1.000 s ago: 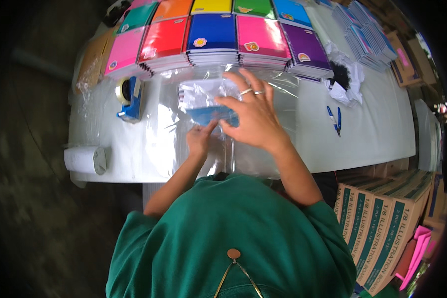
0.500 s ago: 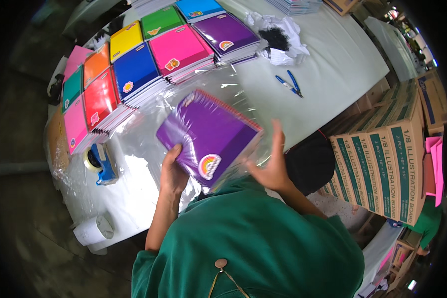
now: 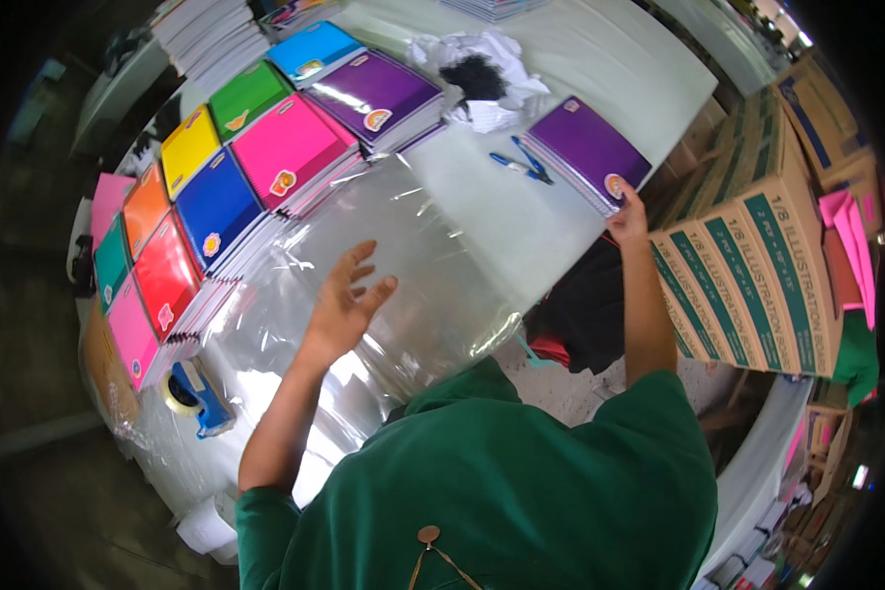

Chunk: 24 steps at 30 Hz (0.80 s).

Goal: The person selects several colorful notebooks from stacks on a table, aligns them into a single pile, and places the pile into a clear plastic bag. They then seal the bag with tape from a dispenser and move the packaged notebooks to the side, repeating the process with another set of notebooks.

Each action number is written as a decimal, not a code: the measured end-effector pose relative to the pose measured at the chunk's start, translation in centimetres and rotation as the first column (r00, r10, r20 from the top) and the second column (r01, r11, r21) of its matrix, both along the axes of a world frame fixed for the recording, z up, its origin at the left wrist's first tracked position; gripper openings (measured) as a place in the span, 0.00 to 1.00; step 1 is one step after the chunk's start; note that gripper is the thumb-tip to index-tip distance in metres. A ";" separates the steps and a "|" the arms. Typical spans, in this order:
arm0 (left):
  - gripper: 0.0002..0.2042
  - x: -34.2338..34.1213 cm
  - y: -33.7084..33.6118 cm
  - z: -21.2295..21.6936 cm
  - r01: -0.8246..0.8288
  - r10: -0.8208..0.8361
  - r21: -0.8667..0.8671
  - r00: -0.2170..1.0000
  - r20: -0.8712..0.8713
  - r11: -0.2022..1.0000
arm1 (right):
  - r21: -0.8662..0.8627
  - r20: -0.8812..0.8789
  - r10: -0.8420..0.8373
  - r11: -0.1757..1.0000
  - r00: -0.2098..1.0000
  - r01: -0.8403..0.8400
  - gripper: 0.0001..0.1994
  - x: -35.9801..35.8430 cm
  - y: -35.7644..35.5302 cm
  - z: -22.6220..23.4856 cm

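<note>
At the table's right edge, my right hand [image 3: 630, 217] grips the lower corner of a purple spiral notebook [image 3: 586, 146] with a rainbow sticker. The notebook lies on or just over the white table, beside blue-handled pliers [image 3: 522, 167]. My left hand [image 3: 342, 307] is empty with its fingers apart, hovering above clear plastic sheets or bags [image 3: 431, 280] spread in front of me. Just beyond the plastic stand stacks of spiral notebooks in several colours, the nearest ones pink [image 3: 290, 147], blue [image 3: 216, 208] and purple [image 3: 379, 93].
A blue tape dispenser [image 3: 202, 398] sits at the left, with a white paper roll [image 3: 206, 526] near the front edge. Crumpled white paper [image 3: 506, 93] holds a heap of black bits. Tall cardboard boxes [image 3: 747, 265] stand right of the table, next to a dark cloth [image 3: 585, 315].
The purple notebook has gone from above the plastic, between both hands, to the table's right side in my right hand. My left hand has let go of it. The view has shifted.
</note>
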<state>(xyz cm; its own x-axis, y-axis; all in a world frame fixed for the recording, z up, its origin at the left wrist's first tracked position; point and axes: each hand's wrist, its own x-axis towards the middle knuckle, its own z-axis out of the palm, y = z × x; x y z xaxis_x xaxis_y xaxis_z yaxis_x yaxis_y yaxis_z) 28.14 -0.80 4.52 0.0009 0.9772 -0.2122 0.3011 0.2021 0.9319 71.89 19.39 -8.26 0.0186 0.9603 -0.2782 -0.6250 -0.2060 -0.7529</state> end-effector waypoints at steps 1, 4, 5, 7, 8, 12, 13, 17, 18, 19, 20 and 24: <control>0.32 -0.8 0.6 0.3 -0.033 0.035 0.027 0.997 -0.076 0.999 | -0.085 0.063 0.047 0.995 0.997 -0.041 0.15 1.3 0.9 -0.1; 0.31 -2.9 4.2 1.1 -0.039 0.132 0.261 0.928 -0.347 0.964 | -0.473 0.717 0.226 0.853 0.659 0.222 0.24 2.4 3.7 2.2; 0.32 -4.0 5.8 0.8 -0.023 0.178 0.329 0.874 -0.452 0.944 | -0.065 0.995 0.091 0.898 -0.041 0.435 0.27 -0.1 4.1 3.6; 0.31 -6.1 9.0 -1.3 0.011 0.322 0.448 0.679 -0.659 0.894 | 0.499 0.680 -0.310 0.860 -0.665 0.109 0.30 -7.2 4.5 6.7; 0.30 -7.0 11.0 -2.6 0.034 0.416 0.508 0.529 -0.740 0.861 | 0.582 0.648 -0.521 0.809 -0.556 -0.080 0.30 -11.1 5.0 8.4; 0.27 -9.2 14.3 -9.6 0.142 0.494 0.494 0.043 -0.869 0.857 | 0.424 0.906 -0.243 0.521 0.347 -0.741 0.27 -26.2 6.1 8.9; 0.22 -10.5 14.4 -9.5 0.155 0.449 0.469 0.147 -0.881 0.870 | 0.387 0.911 -0.312 0.424 0.269 -0.819 0.29 -30.1 5.8 8.9; 0.15 -12.1 10.9 2.1 -0.362 0.441 0.254 0.775 -0.453 0.897 | -0.096 0.876 -0.392 0.430 -0.282 -0.898 0.35 -35.0 8.8 5.7; 0.14 -12.8 7.4 3.4 -0.532 0.635 0.373 0.728 -0.257 0.761 | -0.081 0.898 -0.369 0.398 -0.241 -0.914 0.31 -35.5 8.6 6.3; 0.14 -12.9 4.6 4.7 -0.648 0.747 0.476 0.664 -0.029 0.594 | 0.007 0.923 -0.367 0.311 -0.114 -0.950 0.27 -34.2 10.0 5.6; 0.14 -13.8 1.9 5.0 -0.709 0.749 0.498 0.642 0.163 0.499 | 0.100 0.937 -0.350 0.226 0.016 -0.969 0.23 -33.1 11.3 4.7; 0.12 -13.5 -10.4 6.7 -0.860 0.609 0.479 0.476 0.634 0.174 | 0.079 0.996 -0.072 0.606 0.044 -0.791 0.13 -31.3 6.8 14.1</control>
